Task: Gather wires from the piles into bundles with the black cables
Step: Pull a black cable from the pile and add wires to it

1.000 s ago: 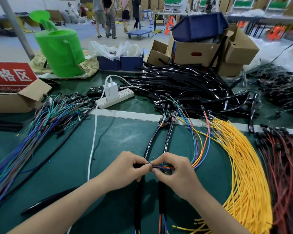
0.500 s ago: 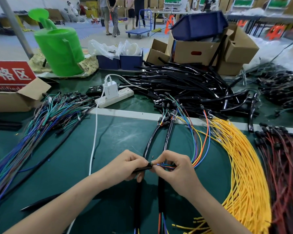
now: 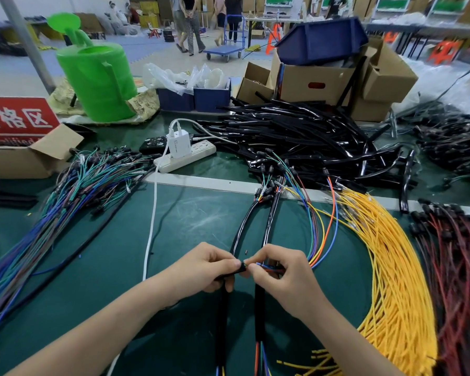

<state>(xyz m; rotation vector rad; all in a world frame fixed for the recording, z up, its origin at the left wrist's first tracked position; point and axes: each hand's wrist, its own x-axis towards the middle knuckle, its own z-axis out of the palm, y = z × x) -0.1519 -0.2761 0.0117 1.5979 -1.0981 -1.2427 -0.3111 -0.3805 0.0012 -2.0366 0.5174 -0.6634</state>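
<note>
**FEEDING WIRE TIPS INTO A BLACK CABLE: HAZARDS AND COUNT**

Pinching the open end of a black cable (image 3: pixel 226 274) between thumb and forefinger of the left hand (image 3: pixel 205 267), low over the green table (image 3: pixel 190 221), centre of the view. Pinching the tips of a loose wire bunch (image 3: pixel 316 240) in the grip of the right hand (image 3: pixel 285 272), just beside the cable mouth — touching it or not, impossible to tell.

Hazards, judging from this position. Splaying one tip against the rim while pushing, leaving a strand outside the bundle. Buckling the thin strands by pushing from too far behind the tips. Dragging the neighbouring yellow pile (image 3: pixel 391 267) along with the arcing bunch and tangling both. Catching the filled cables (image 3: pixel 237 234) lying under both wrists and shifting them out of line. Losing the cable mouth by loosening the left grip.

Counting. Hands: two, both pinching. Finished items on the table, the filled cables: two, side by side, coloured strands showing at far and near ends. Cable being loaded: one. Wire piles close by: three — mixed pile (image 3: pixel 65 207) at left, yellow pile, red pile (image 3: pixel 456 267) at right. Empty cables behind, in the black heap (image 3: pixel 310 131): one heap. Strands in the bunch: at least five colours, exact number impossible to tell.
</note>
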